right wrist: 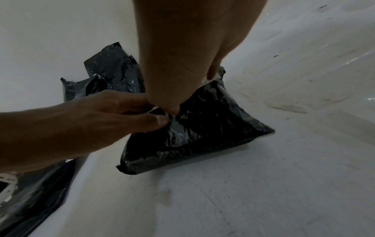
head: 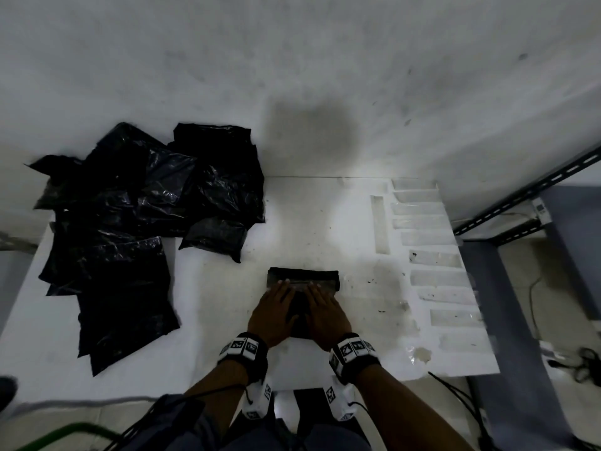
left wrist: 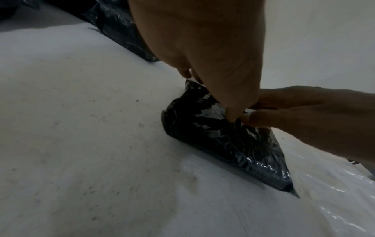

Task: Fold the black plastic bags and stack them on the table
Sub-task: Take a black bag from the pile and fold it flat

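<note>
The folded black bag (head: 303, 281) lies crosswise on the table (head: 208, 307), right of the loose bag pile (head: 146, 216). Left hand (head: 273, 315) and right hand (head: 327, 315), equally near, pinch its middle.

Both forearms extend forward side by side, each wrist wearing 1 dark band with white marker tiles. The left hand (head: 272, 312) and right hand (head: 326, 312) lie palm-down, close together, backs upward. Fingers (head: 282, 285) reach forward; the thumbs (left wrist: 233, 114) meet between the hands, pinching black plastic.
</note>
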